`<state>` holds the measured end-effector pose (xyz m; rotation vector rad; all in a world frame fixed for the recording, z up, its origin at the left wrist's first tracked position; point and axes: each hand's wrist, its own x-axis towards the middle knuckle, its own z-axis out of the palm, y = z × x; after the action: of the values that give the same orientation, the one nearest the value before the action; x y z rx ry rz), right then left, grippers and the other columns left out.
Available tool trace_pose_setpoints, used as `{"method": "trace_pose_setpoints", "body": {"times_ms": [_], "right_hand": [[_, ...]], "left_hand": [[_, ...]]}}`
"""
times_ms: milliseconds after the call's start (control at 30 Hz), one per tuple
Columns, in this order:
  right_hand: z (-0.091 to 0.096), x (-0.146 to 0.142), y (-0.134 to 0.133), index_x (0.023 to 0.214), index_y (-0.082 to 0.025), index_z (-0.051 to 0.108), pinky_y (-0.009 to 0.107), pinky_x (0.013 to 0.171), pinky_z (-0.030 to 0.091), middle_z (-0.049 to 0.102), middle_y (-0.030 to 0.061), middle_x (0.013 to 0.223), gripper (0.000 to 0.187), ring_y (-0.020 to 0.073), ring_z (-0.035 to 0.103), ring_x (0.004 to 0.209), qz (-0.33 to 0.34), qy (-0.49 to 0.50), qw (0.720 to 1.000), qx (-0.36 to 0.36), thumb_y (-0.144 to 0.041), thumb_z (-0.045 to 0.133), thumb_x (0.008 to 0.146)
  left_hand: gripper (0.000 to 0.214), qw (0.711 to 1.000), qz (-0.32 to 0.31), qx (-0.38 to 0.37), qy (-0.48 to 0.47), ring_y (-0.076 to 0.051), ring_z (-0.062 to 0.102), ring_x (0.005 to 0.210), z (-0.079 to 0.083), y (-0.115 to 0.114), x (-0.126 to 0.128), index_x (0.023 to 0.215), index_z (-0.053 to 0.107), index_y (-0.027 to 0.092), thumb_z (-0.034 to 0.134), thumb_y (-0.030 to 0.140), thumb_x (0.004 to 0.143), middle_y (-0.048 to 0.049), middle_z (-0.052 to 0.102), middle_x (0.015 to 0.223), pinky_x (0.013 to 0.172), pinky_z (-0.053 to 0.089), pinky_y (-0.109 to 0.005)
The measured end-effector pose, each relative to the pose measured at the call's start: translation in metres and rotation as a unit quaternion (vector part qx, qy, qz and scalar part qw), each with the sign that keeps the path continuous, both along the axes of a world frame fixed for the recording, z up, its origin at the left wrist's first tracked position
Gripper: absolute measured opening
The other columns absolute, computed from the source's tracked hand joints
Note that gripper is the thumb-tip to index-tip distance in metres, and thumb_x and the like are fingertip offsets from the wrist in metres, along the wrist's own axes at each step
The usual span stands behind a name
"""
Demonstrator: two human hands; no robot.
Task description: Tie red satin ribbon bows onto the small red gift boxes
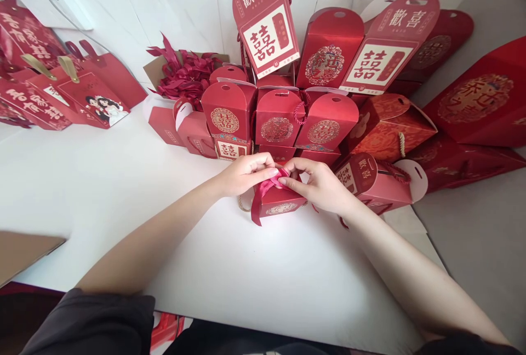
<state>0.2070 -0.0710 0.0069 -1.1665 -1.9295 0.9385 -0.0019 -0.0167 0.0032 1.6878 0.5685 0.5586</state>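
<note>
Right in the middle, a small red gift box [287, 196] sits on the white surface [230, 273], just in front of many upright red boxes [277, 116]. The left hand [246, 174] and right hand [318, 182] meet over its top — the fingers [302, 165] of each pinched nearly closed on a magenta ribbon [257, 210], whose tail hangs down the box's left edge. A pale cord handle [242, 205] shows just beside it. Farther back and left, loose magenta ribbons [184, 75] fill an open carton [153, 72] — with red bags [82, 86] standing well apart at far left.
</note>
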Motion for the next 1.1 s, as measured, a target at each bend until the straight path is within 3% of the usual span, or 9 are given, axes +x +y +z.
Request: {"method": "trace_pose_setpoints", "body": {"times_ms": [200,333,467,767,867,1100], "right_hand": [[0.000,0.001,0.000,0.093,-0.019,0.063,0.030,0.072,0.047,0.065,0.0016,0.085,0.017,0.0151,0.057,0.074,0.012,0.033,0.999,-0.001,-0.034,0.068,0.085],[-0.003,0.002,0.001,0.093,-0.019,0.062,0.031,0.074,0.048,0.066,0.0028,0.087,0.019,0.0154,0.058,0.075,0.016,0.055,0.998,-0.009,-0.036,0.067,0.086],[-0.005,0.003,0.004,0.095,-0.018,0.062,0.031,0.075,0.048,0.067,0.0038,0.088,0.020,0.0160,0.059,0.078,0.024,0.078,0.996,-0.028,-0.035,0.067,0.086],[-0.004,0.003,0.005,0.095,-0.018,0.062,0.031,0.076,0.049,0.067,0.0035,0.087,0.021,0.0147,0.059,0.077,0.024,0.096,0.994,-0.034,-0.036,0.067,0.086],[-0.004,0.003,0.005,0.095,-0.018,0.063,0.031,0.075,0.049,0.067,0.0036,0.087,0.021,0.0147,0.058,0.076,0.025,0.090,0.995,-0.030,-0.036,0.068,0.085],[0.003,0.009,0.004,0.103,-0.019,0.062,0.032,0.078,0.050,0.068,0.0043,0.090,0.020,0.0166,0.061,0.081,0.045,0.066,0.997,-0.024,-0.028,0.065,0.085]], "left_hand": [[0.023,1.000,0.001,0.006,0.026,-0.012,0.062,0.074,0.003,-0.001,-0.002,0.089,0.055,0.014,0.058,0.036,0.092,-0.0066,0.068,0.087,0.072,0.049,-0.027],[0.018,0.997,-0.049,0.035,0.042,-0.018,0.065,0.089,0.005,0.004,-0.009,0.096,0.059,0.013,0.059,0.030,0.090,-0.0123,0.071,0.100,0.083,0.049,-0.035],[0.018,0.996,-0.084,0.012,0.024,-0.022,0.065,0.098,0.004,0.010,-0.012,0.099,0.061,0.011,0.056,0.026,0.090,-0.0162,0.071,0.108,0.087,0.049,-0.039],[0.015,0.998,-0.015,0.042,0.049,-0.017,0.069,0.090,0.002,0.004,-0.005,0.091,0.057,0.014,0.067,0.021,0.083,-0.0096,0.072,0.097,0.082,0.051,-0.030],[0.021,0.998,-0.001,0.040,0.041,-0.016,0.069,0.088,0.005,0.002,-0.004,0.098,0.052,0.016,0.067,0.018,0.082,-0.0063,0.072,0.092,0.082,0.051,-0.030],[0.029,0.998,-0.010,0.011,0.056,-0.018,0.069,0.091,0.009,0.001,-0.005,0.111,0.055,0.014,0.065,0.020,0.084,-0.0101,0.073,0.099,0.082,0.052,-0.032]]}}
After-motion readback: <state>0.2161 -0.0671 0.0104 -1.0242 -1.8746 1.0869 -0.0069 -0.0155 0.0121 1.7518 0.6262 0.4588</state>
